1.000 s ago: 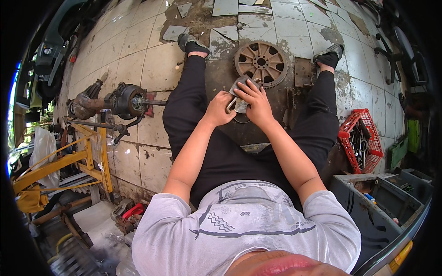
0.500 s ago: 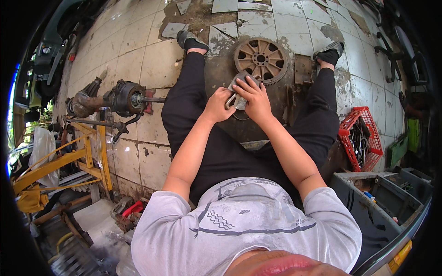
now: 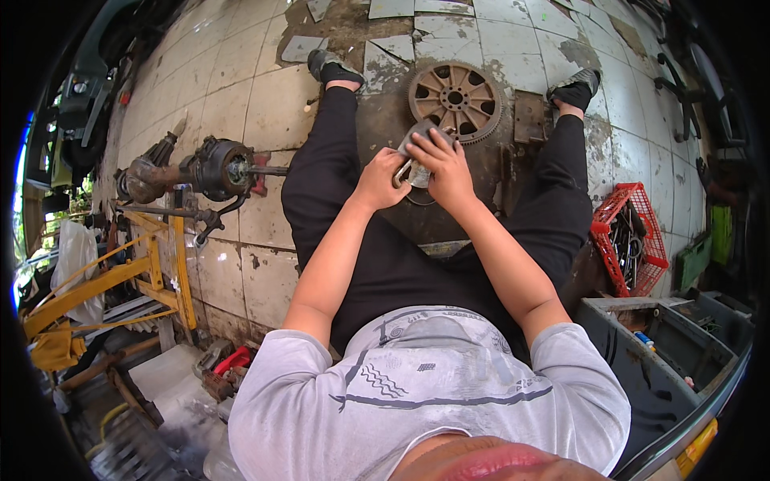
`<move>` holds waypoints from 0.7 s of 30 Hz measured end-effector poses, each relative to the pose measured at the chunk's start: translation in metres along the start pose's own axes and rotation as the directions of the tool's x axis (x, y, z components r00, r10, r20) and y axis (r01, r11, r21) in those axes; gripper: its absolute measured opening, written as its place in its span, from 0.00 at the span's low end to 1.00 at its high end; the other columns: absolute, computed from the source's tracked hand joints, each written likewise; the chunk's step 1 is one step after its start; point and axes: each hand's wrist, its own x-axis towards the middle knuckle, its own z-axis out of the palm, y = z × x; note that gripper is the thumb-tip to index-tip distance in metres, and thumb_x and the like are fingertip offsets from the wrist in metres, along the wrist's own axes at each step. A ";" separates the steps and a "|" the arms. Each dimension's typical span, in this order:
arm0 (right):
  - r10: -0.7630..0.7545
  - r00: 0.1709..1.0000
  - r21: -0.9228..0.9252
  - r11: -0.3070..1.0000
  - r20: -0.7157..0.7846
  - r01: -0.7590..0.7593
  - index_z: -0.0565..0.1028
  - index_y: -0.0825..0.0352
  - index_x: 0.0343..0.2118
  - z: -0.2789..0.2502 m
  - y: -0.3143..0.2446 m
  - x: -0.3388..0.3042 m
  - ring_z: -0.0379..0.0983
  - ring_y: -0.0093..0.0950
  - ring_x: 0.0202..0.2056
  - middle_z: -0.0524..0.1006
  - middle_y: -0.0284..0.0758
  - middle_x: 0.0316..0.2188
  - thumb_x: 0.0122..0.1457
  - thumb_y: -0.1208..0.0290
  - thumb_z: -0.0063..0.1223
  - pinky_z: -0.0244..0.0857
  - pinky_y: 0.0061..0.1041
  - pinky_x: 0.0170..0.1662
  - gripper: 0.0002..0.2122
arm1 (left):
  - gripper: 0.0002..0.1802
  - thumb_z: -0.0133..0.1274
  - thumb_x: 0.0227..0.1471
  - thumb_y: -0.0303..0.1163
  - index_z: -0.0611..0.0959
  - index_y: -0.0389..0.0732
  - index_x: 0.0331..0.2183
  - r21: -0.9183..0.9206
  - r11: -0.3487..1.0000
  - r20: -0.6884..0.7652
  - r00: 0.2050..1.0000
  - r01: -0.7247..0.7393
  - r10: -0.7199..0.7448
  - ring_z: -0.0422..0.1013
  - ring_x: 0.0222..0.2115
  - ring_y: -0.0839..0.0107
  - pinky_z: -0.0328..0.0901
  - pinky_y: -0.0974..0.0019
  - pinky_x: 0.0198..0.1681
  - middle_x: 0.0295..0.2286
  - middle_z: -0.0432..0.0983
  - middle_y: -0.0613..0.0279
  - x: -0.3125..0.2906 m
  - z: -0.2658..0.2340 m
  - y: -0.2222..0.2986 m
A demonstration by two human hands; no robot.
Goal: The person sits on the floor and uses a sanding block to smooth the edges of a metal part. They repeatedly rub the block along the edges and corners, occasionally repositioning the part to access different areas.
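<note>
Between my legs, both hands are on a grey metal part with a rounded top and a paler lower side; I cannot make out its exact kind. My left hand has its fingers curled round the left side, by a curved metal edge. My right hand lies over the right side, fingers bent across it and gripping. Just beyond the part lies a rusty toothed flywheel, flat on a dark patch of floor. Below the hands, a round metal rim shows in part.
A rusty plate lies right of the flywheel. At right stand a red basket of tools and a grey metal box. A greasy axle assembly and a yellow frame are at left. Broken tiles lie ahead.
The grey metal part has tilted slightly in my hands, and my right fingers have shifted a little on it. The rest of the scene looks the same.
</note>
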 end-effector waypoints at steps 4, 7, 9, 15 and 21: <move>-0.056 0.998 0.027 0.998 0.027 0.055 0.81 0.49 0.63 -0.006 -0.017 -0.004 0.62 0.38 0.75 0.75 0.25 0.70 0.55 0.84 0.60 0.56 0.68 0.69 0.31 | 0.28 0.63 0.40 0.31 0.84 0.35 0.47 0.057 0.998 0.002 1.000 0.014 -0.014 0.76 0.49 0.43 0.74 0.49 0.55 0.43 0.83 0.46 -0.007 0.000 -0.005; 0.112 0.992 -0.004 0.994 -0.051 -0.112 0.81 0.50 0.63 -0.001 0.009 0.013 0.62 0.39 0.75 0.74 0.26 0.71 0.56 0.86 0.56 0.56 0.71 0.69 0.32 | 0.26 0.63 0.40 0.31 0.84 0.36 0.45 0.052 0.995 0.017 0.996 -0.088 0.088 0.76 0.49 0.43 0.74 0.48 0.55 0.43 0.82 0.47 0.000 0.002 -0.010; 0.047 0.999 0.006 0.999 -0.019 -0.047 0.81 0.49 0.63 -0.001 0.005 0.003 0.63 0.39 0.75 0.75 0.26 0.70 0.56 0.86 0.56 0.56 0.72 0.68 0.32 | 0.23 0.66 0.42 0.33 0.85 0.40 0.43 0.053 0.996 0.004 0.997 -0.076 0.075 0.76 0.49 0.44 0.74 0.48 0.54 0.40 0.84 0.50 0.001 0.002 -0.010; 0.040 0.998 0.062 0.997 -0.047 -0.037 0.82 0.47 0.62 0.000 0.002 0.007 0.63 0.39 0.75 0.75 0.24 0.70 0.56 0.86 0.58 0.57 0.72 0.67 0.32 | 0.26 0.66 0.43 0.34 0.84 0.40 0.46 0.050 0.999 -0.007 1.000 -0.002 0.002 0.77 0.50 0.44 0.74 0.49 0.54 0.47 0.82 0.48 -0.004 0.004 -0.012; -0.181 0.980 0.080 0.982 0.088 0.174 0.80 0.46 0.64 -0.009 -0.031 -0.015 0.62 0.36 0.75 0.74 0.24 0.70 0.56 0.83 0.61 0.57 0.71 0.68 0.32 | 0.33 0.65 0.43 0.33 0.85 0.38 0.54 0.154 0.987 -0.064 0.997 -0.036 0.046 0.77 0.51 0.47 0.74 0.51 0.56 0.47 0.84 0.49 -0.016 0.012 -0.021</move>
